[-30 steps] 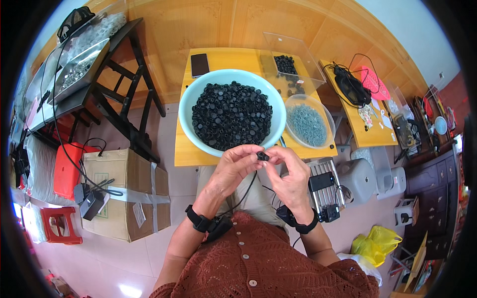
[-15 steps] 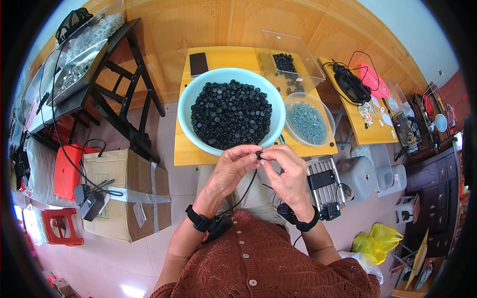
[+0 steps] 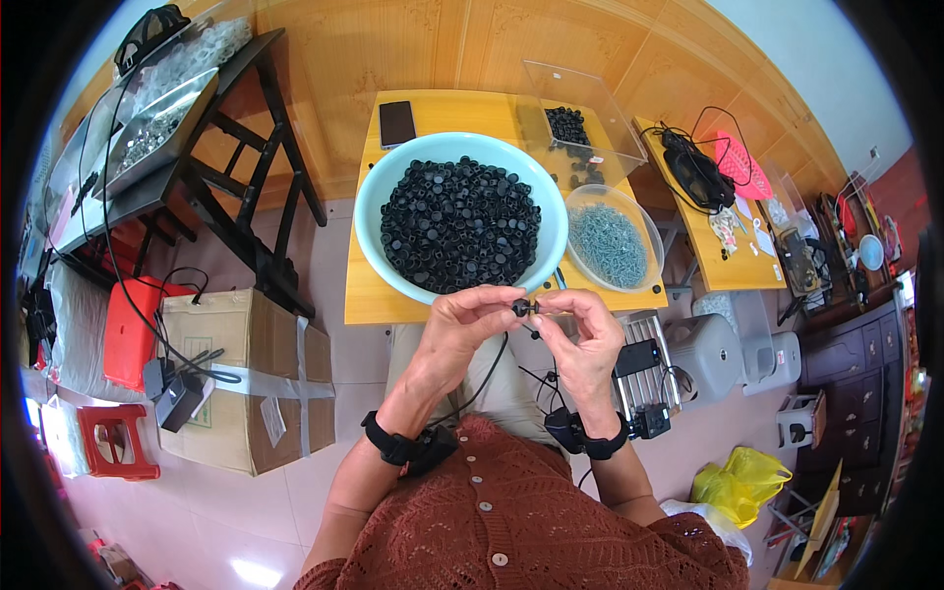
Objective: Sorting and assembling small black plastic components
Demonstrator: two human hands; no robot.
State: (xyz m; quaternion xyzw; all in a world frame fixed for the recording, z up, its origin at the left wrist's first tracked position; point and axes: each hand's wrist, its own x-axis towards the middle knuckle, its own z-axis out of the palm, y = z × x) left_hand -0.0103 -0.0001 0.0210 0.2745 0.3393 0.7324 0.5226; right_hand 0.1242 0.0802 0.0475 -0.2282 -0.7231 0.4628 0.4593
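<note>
My left hand pinches a small round black plastic cap between thumb and fingertips, just past the near rim of a pale blue basin. Close beside it on the right, my right hand has thumb and forefinger closed near a tiny dark piece at the cap's edge; it is too small to name. The basin holds a heap of similar black caps. To its right stands a round clear tub full of small silvery screws.
The yellow table also bears a phone and a tilted clear plastic box with black pieces. A cardboard box and a black rack stand left. At right are a second yellow table and grey bins.
My right hand has shifted slightly right, its fingertips drawing a little apart from my left ones. More of the black cap and a small dark piece beside it now show.
</note>
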